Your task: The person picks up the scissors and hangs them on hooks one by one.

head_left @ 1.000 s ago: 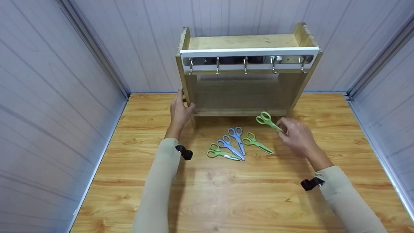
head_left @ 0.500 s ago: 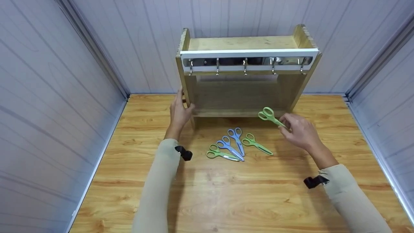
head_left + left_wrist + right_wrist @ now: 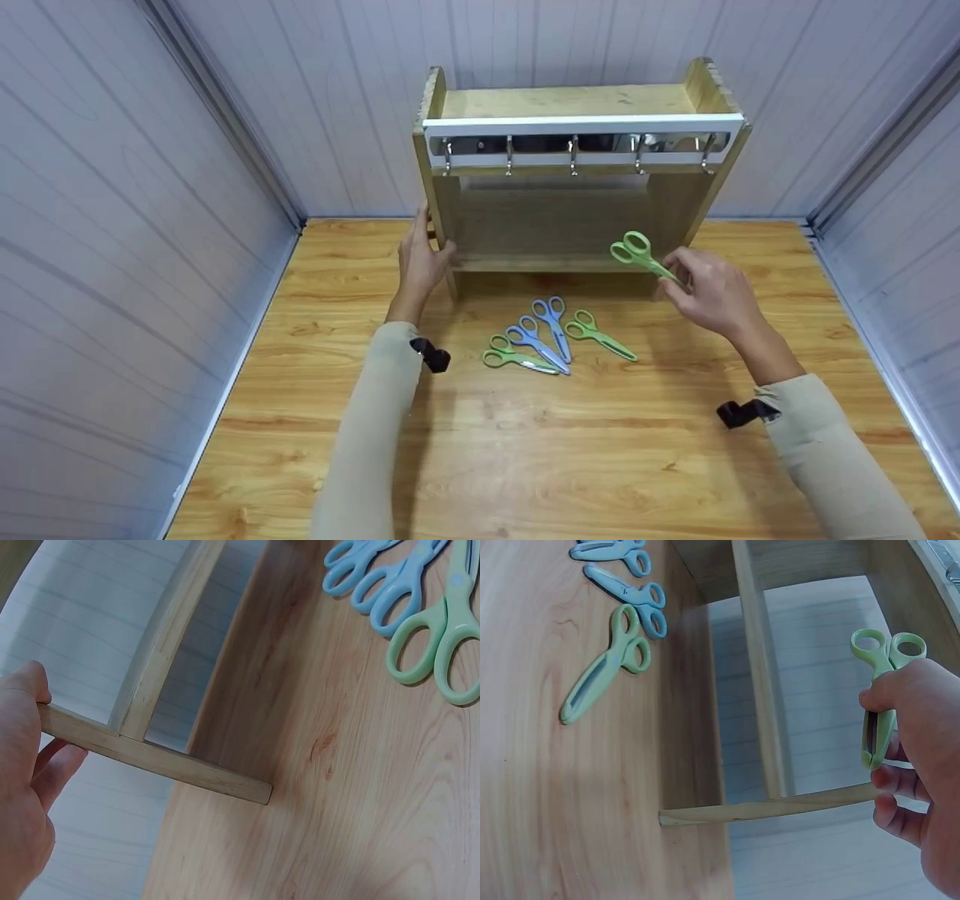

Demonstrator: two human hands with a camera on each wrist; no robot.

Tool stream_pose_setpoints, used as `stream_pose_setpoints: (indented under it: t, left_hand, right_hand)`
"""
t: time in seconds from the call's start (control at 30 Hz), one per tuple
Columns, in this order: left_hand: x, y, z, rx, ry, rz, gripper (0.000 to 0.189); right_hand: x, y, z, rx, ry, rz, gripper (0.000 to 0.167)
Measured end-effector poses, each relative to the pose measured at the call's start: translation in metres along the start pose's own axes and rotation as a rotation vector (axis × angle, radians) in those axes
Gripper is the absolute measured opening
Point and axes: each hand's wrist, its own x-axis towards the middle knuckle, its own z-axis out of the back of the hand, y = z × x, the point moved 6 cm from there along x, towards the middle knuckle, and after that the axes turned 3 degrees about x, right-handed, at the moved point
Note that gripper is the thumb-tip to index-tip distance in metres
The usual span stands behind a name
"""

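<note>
Open room is stretching across the near wooden surface (image 3: 525, 465), while four pairs of scissors (image 3: 549, 355) are crowding the middle, the rack (image 3: 547, 265) is blocking the way behind, and its hooks (image 3: 574, 155) are jutting forward above.

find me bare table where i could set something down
Bare table lies between the left sleeve and right sleeve, on the near side of the four scissors, and outside each sleeve toward the left wall and right wall. It's crowded in front of the rack, where those scissors lie close together.
</note>
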Motion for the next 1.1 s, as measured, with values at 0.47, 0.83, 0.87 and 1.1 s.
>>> stream_pose_setpoints:
  t: [0.47, 0.83, 0.87, 1.1]
  left_hand:
    - [0.0, 0.001, -0.001, -0.026, 0.016, 0.006, 0.081]
    - [-0.001, 0.0, 0.0, -0.01, 0.022, 0.011, 0.08]
    - [-0.001, 0.0, 0.0, -0.011, 0.022, 0.013, 0.081]
    - [0.0, -0.002, 0.0, -0.014, 0.02, 0.025, 0.081]
  right_hand:
    - [0.005, 0.002, 0.015, 0.023, -0.065, 0.008, 0.017]
    - [0.009, 0.002, 0.026, 0.062, -0.132, -0.006, 0.017]
    - [0.009, 0.002, 0.027, 0.063, -0.139, -0.008, 0.017]
    - [0.012, 0.001, 0.034, 0.075, -0.182, -0.039, 0.018]
